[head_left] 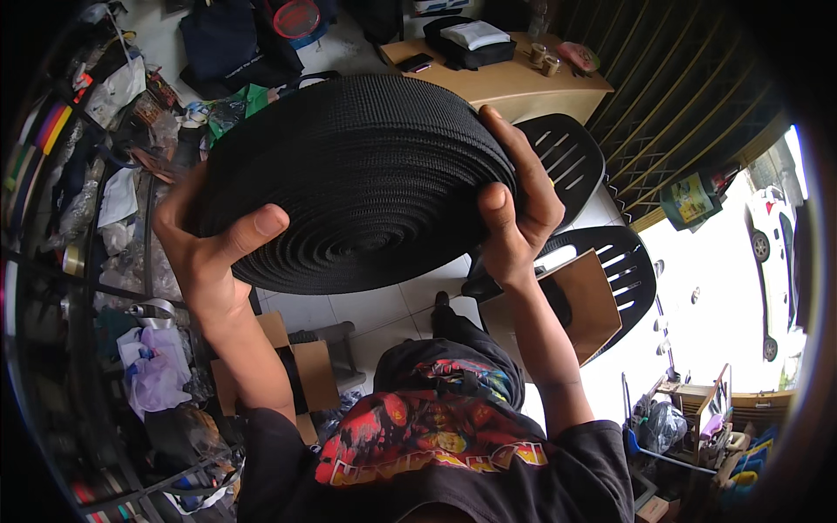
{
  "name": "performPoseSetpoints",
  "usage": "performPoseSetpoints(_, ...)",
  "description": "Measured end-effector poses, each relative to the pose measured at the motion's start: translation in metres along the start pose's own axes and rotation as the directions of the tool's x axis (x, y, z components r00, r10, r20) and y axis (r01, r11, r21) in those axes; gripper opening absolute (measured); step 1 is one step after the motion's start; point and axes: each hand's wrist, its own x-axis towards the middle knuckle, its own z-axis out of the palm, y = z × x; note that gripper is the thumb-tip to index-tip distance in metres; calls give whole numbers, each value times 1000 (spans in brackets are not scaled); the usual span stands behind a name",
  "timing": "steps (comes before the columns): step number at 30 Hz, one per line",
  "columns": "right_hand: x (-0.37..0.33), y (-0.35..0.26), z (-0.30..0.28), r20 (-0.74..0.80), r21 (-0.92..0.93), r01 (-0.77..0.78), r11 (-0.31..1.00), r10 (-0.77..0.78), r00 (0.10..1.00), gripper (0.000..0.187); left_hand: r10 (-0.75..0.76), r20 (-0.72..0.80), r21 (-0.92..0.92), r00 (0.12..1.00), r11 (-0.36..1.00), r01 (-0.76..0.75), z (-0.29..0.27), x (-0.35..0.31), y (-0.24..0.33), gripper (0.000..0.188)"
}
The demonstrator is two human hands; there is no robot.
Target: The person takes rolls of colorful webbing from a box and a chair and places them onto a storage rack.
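Note:
A large coiled roll of black webbing strap (349, 174) fills the upper middle of the head view, held up in front of me with its spiral side facing me. My left hand (214, 253) grips its left edge, the thumb lying across the spiral face and the other fingers hidden behind the roll. On the opposite edge, my right hand (521, 200) clasps the strap, fingers over the outer rim and thumb against the near side. The roll is tilted, its woven outer band showing along the top.
Cluttered shelves (131, 288) with plastic bags line the left. Open cardboard boxes stand at lower left (314, 375) and on a black chair at right (593, 296). Beyond are a wooden desk (567, 83) and a folding metal gate (680, 96). A white car (772, 261) stands outside.

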Motion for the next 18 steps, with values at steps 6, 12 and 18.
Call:
performPoseSetpoints(6,16,25,15,-56,124,-99,987,106,993,57,68,-240,-38,968,996,-79,-9,10,-27,41)
performPoseSetpoints(12,28,64,67,-204,333,-193,923,270,941,65,-107,-475,-371,873,924,-89,11,38,-55,50)
performPoseSetpoints(18,77,105,90,-337,415,-143,899,298,893,53,-185,-682,-491,708,833,-256,88,67,-79,43)
